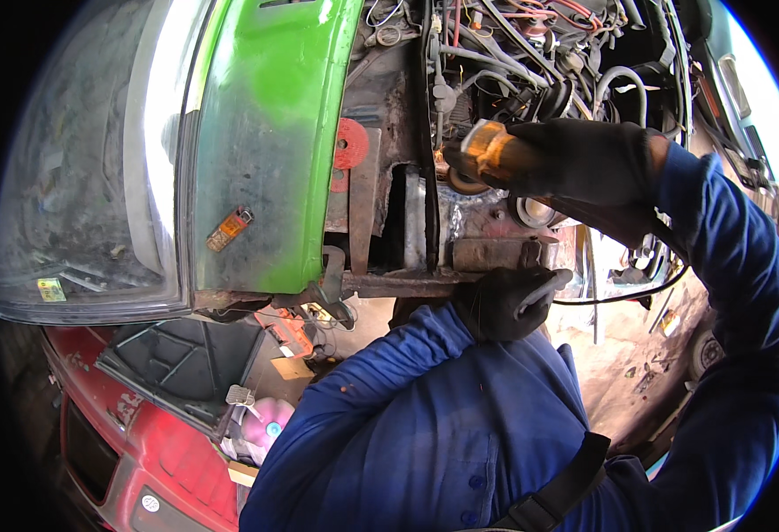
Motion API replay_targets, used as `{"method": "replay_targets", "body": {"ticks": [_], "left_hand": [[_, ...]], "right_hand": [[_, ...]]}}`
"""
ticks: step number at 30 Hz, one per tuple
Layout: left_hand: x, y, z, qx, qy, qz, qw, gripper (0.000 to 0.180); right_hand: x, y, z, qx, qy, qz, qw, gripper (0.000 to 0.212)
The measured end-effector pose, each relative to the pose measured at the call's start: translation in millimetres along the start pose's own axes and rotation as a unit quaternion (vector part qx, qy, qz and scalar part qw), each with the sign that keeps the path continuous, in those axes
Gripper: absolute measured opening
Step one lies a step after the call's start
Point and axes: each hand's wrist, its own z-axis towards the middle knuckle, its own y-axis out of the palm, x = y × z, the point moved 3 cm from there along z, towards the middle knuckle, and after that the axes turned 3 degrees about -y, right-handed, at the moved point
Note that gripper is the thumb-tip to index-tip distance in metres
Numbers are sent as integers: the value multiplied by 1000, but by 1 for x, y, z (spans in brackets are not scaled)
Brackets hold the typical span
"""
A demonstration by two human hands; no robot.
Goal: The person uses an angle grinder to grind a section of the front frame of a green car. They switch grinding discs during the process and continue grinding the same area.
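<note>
Grinder at 1 o'clock from centre, right hand closed round it, black glove, above engine bay. Left hand, also gloved, toward 4, by metal rail; can't tell if gripping. Green panel at 10–11, orange lighter on it at 9. Red disc at 11–12, beside panel edge.

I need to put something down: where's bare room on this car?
The green panel is bare beyond the small orange object, between windshield and red disc. Crowded among the engine hoses, beside the power tool in the right hand.
</note>
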Motion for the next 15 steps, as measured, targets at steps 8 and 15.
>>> {"method": "replay_targets", "body": {"ticks": [8,15], "left_hand": [[0,-3,0,-28,-43,-39,998,57],[0,-3,2,-18,-27,-40,999,56]], "right_hand": [[6,-6,10,8,-84,-9,996,33],[19,0,12,43,-104,46,993,34]]}}
